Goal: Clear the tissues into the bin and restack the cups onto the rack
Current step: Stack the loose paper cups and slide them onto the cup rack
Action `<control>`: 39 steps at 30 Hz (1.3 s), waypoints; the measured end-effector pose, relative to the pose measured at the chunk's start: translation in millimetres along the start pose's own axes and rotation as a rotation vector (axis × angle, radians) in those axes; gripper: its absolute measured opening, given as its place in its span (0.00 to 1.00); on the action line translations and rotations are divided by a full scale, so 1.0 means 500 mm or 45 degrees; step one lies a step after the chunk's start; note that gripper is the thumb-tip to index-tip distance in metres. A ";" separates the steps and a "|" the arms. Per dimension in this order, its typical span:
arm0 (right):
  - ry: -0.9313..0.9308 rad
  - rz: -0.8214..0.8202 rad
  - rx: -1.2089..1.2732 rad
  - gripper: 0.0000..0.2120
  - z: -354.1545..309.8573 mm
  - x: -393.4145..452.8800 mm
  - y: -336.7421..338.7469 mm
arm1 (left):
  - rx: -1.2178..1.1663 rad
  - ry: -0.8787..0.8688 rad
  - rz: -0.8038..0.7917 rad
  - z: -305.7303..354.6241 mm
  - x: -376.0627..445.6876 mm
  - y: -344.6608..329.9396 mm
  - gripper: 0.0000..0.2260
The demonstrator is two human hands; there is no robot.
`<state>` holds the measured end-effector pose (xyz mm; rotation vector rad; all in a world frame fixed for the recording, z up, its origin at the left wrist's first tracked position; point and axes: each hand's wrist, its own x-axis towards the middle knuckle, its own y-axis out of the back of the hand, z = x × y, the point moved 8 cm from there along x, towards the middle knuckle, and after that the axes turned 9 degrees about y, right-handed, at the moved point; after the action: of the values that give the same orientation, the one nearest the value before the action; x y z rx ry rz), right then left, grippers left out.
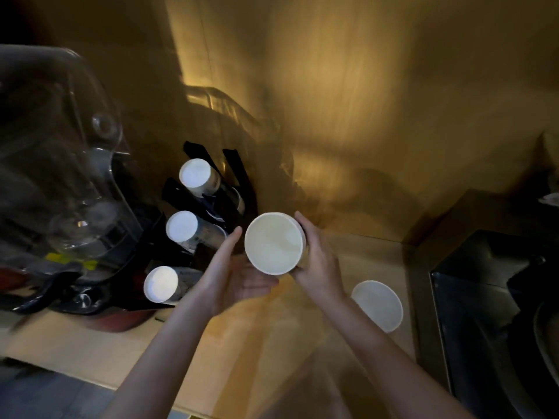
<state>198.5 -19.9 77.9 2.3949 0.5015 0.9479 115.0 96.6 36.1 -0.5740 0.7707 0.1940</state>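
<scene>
A white paper cup (273, 243) hangs above the wooden counter (90, 346), its open mouth facing me. My right hand (317, 261) grips its right side. My left hand (236, 273) lies open just left of and under the cup, palm up, fingertips near its rim. A black cup rack (208, 192) stands at the left with three cup stacks lying in it: one at the back (195, 173), one in the middle (181, 226), one at the front (160, 284). A second white cup (378, 305) stands on the counter to the right. No tissues are in view.
A large clear plastic blender jug (60, 152) on a dark base fills the left side. A dark sink or basin (496, 313) lies at the right edge of the counter. Wooden wall panels rise behind the rack.
</scene>
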 end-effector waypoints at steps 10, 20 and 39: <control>0.757 0.033 -0.282 0.31 -0.201 0.056 0.018 | 0.002 -0.157 -0.262 0.036 -0.138 0.019 0.26; -0.011 -0.307 0.572 0.14 -0.213 0.123 -0.037 | 0.737 -1.068 0.429 0.178 -0.271 0.098 0.36; 0.023 -0.105 0.301 0.43 -0.214 0.319 -0.128 | 1.028 -1.518 0.794 0.393 -0.370 0.069 0.36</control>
<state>222.7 146.4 190.8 2.5531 0.7502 0.9187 89.2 241.7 264.9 0.5789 -0.2081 0.6775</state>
